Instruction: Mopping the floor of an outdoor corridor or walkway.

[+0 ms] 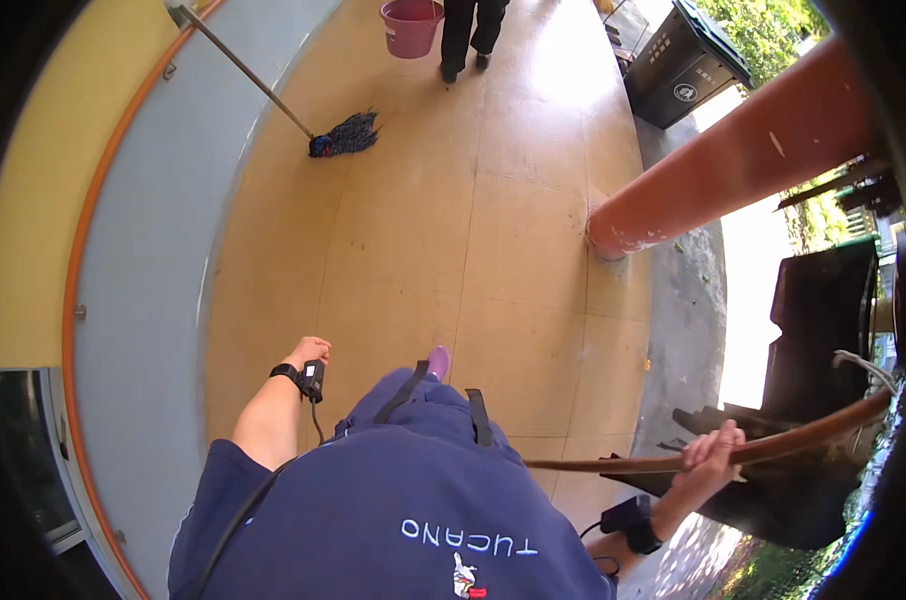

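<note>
My right hand (711, 450), at the lower right, is wrapped round a long brown wooden pole (613, 465). The pole runs from beside my body out to the right edge; the fisheye bends it. What is fixed to its far end, if anything, I cannot make out. My left hand (315, 350) hangs at my left over the tan floor, fingers curled in, with nothing visible in them. Each wrist wears a black strap with a small device. Ahead on the left, a mop (348, 135) with dark strands lies on the floor, its handle leaning against the wall.
A person in dark trousers (460, 35) stands or walks ahead, next to a pink bucket (410, 32). On the right are a red pillar (693, 180), a dark wheeled bin (678, 75) and large black objects (823, 330). An orange handrail (76, 270) follows the left wall.
</note>
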A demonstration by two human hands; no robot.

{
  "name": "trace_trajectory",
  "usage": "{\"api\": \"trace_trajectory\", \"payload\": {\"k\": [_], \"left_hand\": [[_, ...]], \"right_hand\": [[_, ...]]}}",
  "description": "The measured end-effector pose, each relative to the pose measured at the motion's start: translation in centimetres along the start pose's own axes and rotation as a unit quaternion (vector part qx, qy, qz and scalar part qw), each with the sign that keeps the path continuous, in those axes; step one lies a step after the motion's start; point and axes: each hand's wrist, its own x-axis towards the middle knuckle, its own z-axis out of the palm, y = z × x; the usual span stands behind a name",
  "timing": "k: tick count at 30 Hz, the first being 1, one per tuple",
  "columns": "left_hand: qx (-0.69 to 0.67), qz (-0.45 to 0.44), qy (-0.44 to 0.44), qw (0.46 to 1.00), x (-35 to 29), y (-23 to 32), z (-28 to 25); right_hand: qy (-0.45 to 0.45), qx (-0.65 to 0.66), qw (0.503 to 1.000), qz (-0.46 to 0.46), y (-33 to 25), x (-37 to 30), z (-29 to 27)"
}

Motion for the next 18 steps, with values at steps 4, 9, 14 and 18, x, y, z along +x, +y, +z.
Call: {"api": "trace_trajectory", "payload": {"k": [4, 9, 14, 18], "left_hand": [[-0.002, -0.011, 0.078, 0.997, 2.3, 8.4, 0.0], [-0.034, -0.089, 0.06, 0.994, 9.7, 10.7, -1.9], [-0.063, -0.116, 0.025, 0.991, 19.1, 18.8, -3.7], [-0.004, -0.03, 0.039, 0.999, 26.6, 33.2, -4.4]], "right_hand": [[0.018, 0.015, 0.994, -0.103, -3.5, 8.5, 6.0], [0.004, 0.058, 0.986, -0.158, 0.5, 19.7, 13.3], [0.015, 0.08, 0.987, -0.142, 11.4, 31.0, 24.7], [0.06, 0.076, 0.989, -0.109, 19.3, 38.6, 34.6]]}}
